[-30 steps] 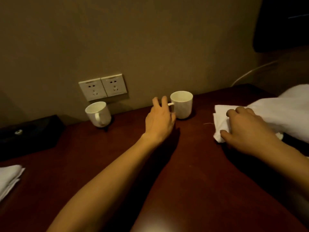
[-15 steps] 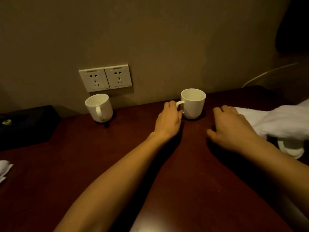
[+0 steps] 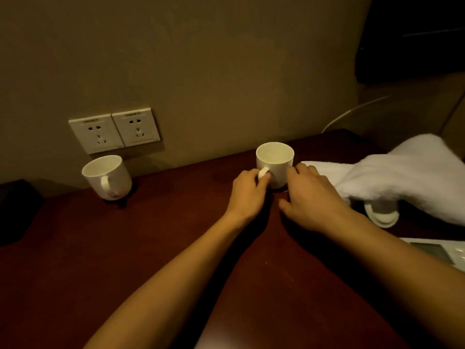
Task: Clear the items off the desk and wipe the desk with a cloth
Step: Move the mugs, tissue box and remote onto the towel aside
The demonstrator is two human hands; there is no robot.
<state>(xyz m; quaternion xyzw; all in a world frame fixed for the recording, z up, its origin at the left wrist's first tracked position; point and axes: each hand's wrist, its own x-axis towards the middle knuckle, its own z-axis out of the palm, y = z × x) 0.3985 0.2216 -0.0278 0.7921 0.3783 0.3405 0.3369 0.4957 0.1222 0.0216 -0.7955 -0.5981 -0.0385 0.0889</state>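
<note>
Head view, going from the left of the frame: a dark box (image 3: 15, 210) sits at the far left edge of the desk (image 3: 125, 260), too dim to name. Next, a white mug (image 3: 107, 176) stands by the wall under two wall sockets (image 3: 114, 129); it looks smooth and shiny, like china, with its handle facing us. The desk is dark red-brown wood, flat and a bit glossy. In the middle, a second white mug (image 3: 275, 163) is round and empty. The left hand (image 3: 247, 195) has its grip closed on the handle, likely to lift the mug away. The right hand (image 3: 310, 200) rests beside the mug, touching its side, fingers loose and holding nothing. At the right lies a soft, fluffy white cloth (image 3: 402, 177), draped over a white round thing (image 3: 382, 214), probably ready for wiping.
</note>
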